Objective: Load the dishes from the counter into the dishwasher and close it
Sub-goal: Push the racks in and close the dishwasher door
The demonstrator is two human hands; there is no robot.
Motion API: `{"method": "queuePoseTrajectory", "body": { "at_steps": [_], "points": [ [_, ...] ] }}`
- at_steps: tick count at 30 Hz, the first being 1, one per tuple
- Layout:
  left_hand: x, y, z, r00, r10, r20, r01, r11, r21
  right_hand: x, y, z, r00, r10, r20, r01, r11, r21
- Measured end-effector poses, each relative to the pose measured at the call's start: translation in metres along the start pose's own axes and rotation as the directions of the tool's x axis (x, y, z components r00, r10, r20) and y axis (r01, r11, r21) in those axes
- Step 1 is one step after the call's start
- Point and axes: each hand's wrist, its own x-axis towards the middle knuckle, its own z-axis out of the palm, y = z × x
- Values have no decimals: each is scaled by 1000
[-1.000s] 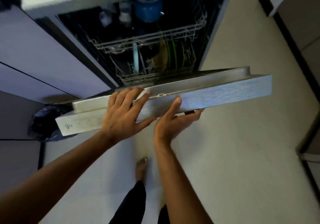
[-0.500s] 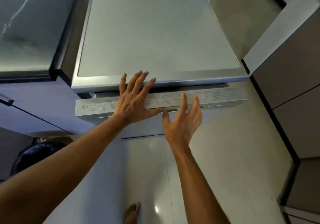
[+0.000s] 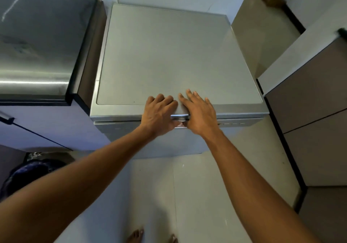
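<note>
Dishwasher [image 3: 169, 55], seen from above, stands on the floor [image 3: 197, 195] between a dark glossy worktop [image 3: 37, 45] on the left and a tall brown cabinet [image 3: 309, 139] on the right, with its far edge against the pale wall. Its flat grey top fills the middle of the view. The door [image 3: 120, 137] stands upright against the body, its upper edge tucked just under the front lip of the top. A strip of small control markings [image 3: 234, 124] shows along that edge on the right side.

Both hands meet at the middle of the near front edge, touching side by side. The left hand [image 3: 159, 114] lies over the lip with its fingers bent at the knuckles and its thumb lower, at the door's upper edge. The fingertips are hidden, so it cannot be told whether this hand grips the lip or only presses on it. The right hand [image 3: 200, 115] is spread, its fingers [image 3: 189, 96] straight and lying flat on the grey top, holding nothing. A bright metallic band [image 3: 179, 117] shows in the small gap between the two hands.

A dark bag [image 3: 26, 173] sits on the floor at the near left, below the worktop. The person's bare toes [image 3: 135, 235] show at the near edge of the view.
</note>
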Motion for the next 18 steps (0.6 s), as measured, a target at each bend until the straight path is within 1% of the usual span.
{"method": "queuePoseTrajectory", "body": {
  "at_steps": [2,3,5,7,8,9,12,14,17,18],
  "points": [
    [9,-5,-2,995,68,70,-65,997,-41,-1,-4,0,1000,20,-18,-20,1000,15],
    [12,-8,-2,994,73,86,-69,996,-57,1,-5,-2,1000,19,-21,-18,1000,10],
    [12,-4,0,982,60,176,-49,997,-67,0,-3,-3,1000,12,-8,-12,1000,-9],
    [10,1,4,957,23,290,-15,999,-32,-2,0,-3,1000,-4,-11,4,1000,-28],
    [11,3,5,949,10,316,-7,1000,-10,-2,1,-3,1000,-11,-8,11,999,-33],
    [10,3,6,945,9,327,-10,1000,1,-2,1,-3,1000,-21,-1,21,999,-34],
    [4,0,13,953,68,294,-78,997,21,-3,5,0,999,-52,-8,51,998,-36],
    [3,1,15,950,93,298,-110,993,43,-2,9,1,998,-67,20,68,997,-40],
    [3,1,12,952,91,293,-111,992,55,0,10,2,996,-72,43,73,997,-21],
    [4,2,10,951,82,299,-104,993,57,0,10,2,997,-77,28,77,997,0]
  ]
}}
